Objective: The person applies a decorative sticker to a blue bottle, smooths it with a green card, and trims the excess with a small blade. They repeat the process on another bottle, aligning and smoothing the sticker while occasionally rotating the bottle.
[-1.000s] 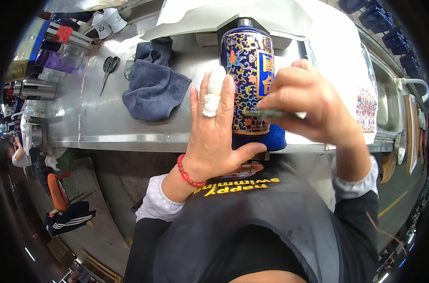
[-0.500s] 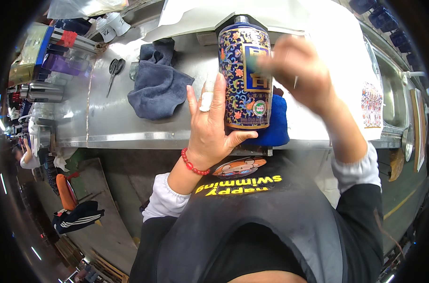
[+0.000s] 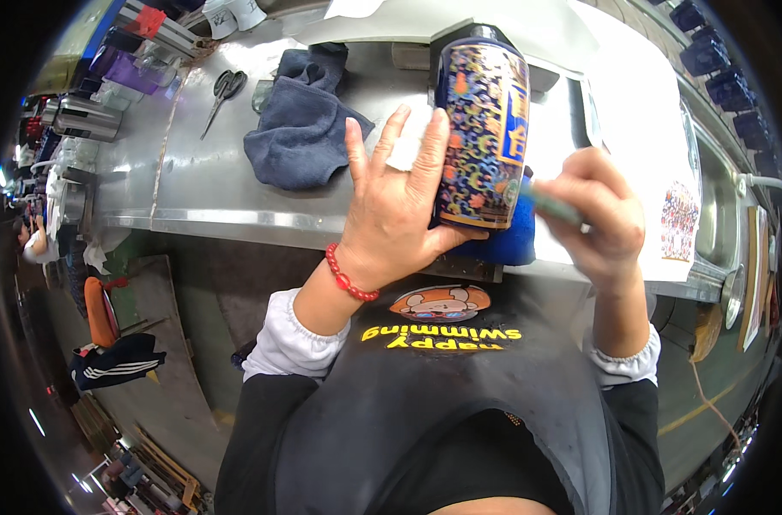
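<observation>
"Where's the bottle (image 3: 483,129)?"
"Ten o'clock from my right hand (image 3: 605,215), clenched on a green tool (image 3: 554,204) (blurred); axis twelve-to-six. My left hand (image 3: 389,210), nearer, lies spread against the bottle."

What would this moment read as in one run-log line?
left hand: against patterned bottle | right hand: holding blurred green object | grey towel, scissors: left of bottle

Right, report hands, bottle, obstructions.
Left hand spread against floral-patterned blue bottle. Right hand gripping blurred green tool. Blue cloth by bottle's base, no obstruction visible.
</observation>
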### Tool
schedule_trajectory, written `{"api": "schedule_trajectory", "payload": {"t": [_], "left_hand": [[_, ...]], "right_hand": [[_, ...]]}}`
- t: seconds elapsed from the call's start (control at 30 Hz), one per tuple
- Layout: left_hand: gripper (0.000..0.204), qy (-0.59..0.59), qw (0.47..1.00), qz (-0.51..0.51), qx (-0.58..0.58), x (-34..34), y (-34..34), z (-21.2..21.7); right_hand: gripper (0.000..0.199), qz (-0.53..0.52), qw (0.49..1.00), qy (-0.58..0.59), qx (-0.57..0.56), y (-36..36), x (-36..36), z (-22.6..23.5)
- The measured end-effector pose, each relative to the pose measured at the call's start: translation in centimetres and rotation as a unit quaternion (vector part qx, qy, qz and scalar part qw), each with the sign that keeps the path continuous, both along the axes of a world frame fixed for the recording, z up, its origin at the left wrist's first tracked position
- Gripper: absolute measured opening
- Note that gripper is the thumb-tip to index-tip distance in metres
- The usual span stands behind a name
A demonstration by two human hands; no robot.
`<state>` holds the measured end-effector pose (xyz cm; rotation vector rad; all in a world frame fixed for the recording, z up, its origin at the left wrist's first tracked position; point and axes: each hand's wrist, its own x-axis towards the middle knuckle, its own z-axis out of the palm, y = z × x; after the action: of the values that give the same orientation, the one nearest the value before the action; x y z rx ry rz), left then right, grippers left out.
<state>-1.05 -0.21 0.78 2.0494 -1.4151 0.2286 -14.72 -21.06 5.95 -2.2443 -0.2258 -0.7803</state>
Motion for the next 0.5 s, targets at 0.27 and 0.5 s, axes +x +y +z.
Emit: {"api": "schedule_trajectory", "payload": {"t": [0.27, 0.5], "left_hand": [[0.134, 0.065, 0.998, 0.014, -0.018, 0.3, -0.8, -0.7], [0.135, 0.01, 1.0, 0.014, 0.014, 0.6, -0.5, -0.7]], "right_hand": [[0.034, -0.017, 0.998, 0.003, -0.068, 1.0, -0.7, -0.3], [0.032, 0.002, 0.996, -0.019, -0.082, 1.5, -0.7, -0.5]]}}
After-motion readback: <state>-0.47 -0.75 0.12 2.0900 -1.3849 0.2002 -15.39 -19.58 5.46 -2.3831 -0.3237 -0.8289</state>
